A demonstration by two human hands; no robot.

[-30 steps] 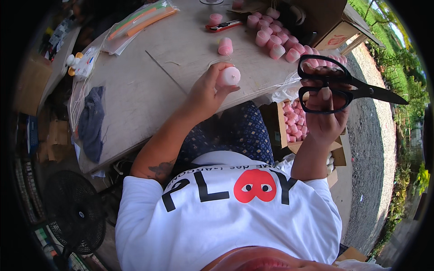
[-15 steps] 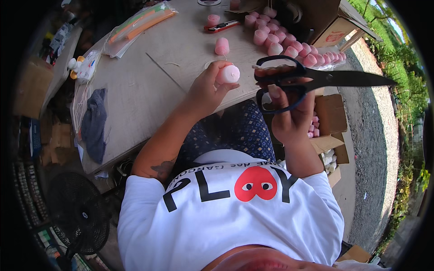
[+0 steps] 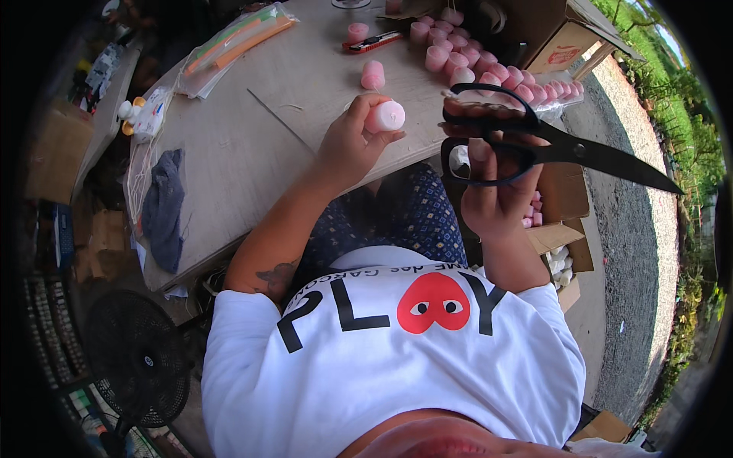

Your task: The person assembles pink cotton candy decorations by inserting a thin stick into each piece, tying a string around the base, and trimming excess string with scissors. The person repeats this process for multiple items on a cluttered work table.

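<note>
A short pink candle (image 3: 388,116) with a pale end is gripped between the thumb and fingers of my left hand (image 3: 347,149), over the table's near edge. My right hand (image 3: 496,179) holds a large pair of dark-handled scissors (image 3: 592,155), fingers through the loops. The black blades look closed together and point right, away from the candle. Another pink candle (image 3: 372,75) stands on the table just beyond my left hand, and one more (image 3: 357,33) sits farther back. Many similar candles (image 3: 456,62) stand in rows at the far right.
A red utility knife (image 3: 372,43) and a thin metal rod (image 3: 279,118) lie on the table (image 3: 229,168). Plastic-wrapped orange pieces (image 3: 240,37) lie far left, a blue-grey cloth (image 3: 163,210) at the left edge. Open cardboard boxes (image 3: 563,191) stand right; a black fan (image 3: 137,359) stands lower left.
The scissors and my right hand have shifted slightly right, and the blades now tilt downward at the tip. My left hand keeps the candle in nearly the same spot, turned a little.
</note>
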